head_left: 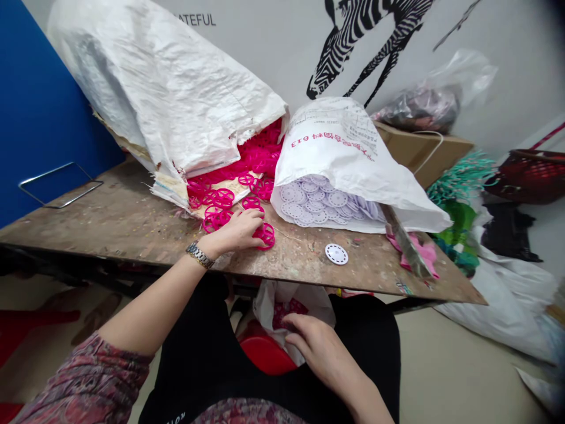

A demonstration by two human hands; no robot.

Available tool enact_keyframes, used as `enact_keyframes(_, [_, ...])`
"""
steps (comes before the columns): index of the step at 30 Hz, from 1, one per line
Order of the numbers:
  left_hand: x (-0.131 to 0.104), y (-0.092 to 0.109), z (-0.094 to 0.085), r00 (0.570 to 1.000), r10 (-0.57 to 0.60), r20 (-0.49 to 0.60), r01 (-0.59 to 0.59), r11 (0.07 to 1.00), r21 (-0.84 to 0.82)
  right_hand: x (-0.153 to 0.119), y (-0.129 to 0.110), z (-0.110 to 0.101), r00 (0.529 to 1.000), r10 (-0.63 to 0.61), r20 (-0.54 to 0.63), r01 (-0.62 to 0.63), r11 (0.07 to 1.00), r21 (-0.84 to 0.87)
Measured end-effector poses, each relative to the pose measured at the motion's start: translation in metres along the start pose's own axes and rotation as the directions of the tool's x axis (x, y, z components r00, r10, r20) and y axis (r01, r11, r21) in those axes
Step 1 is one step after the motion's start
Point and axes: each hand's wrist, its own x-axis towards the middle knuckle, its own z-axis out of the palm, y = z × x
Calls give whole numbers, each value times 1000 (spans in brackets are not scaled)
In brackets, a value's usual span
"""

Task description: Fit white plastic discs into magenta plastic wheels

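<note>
The left hand (241,229) lies over pink wheels (266,235), thin-spoked and plastic-looking, spilling from a creased woven sack (185,88) at its 12 o'clock; whether it pinches one, I cannot tell. Farther off, at 5 o'clock, the right hand (315,341) has thumb and fingers parted beside a limp bag (265,303). A round white disc (336,254) lies between 3 and 4.

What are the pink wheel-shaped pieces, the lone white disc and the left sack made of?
Pink wheel-shaped pieces: probably moulded plastic, slightly glossy, judging by the even colour and thin, matching spokes.
Lone white disc: likely plastic too, fairly smooth; its neat rim slots suggest moulding, though stiff card isn't ruled out.
Left sack: apparently woven plastic, faintly shiny, with fraying threads at its open edge.
</note>
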Motion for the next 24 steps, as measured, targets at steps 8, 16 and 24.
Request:
enact_keyframes(8, [-32,46,-4,970,169,-177,-207,951,-228,11,-3,-14,909,144,-392,95,843,530])
enact_keyframes(16, [-54,96,5,957,228,-178,-282,869,-406,33,-11,-38,880,186,-436,164,743,648])
enact_keyframes(24, [-58,117,39,972,-100,-211,-102,628,-772,41,-8,-35,853,286,-437,188,612,768])
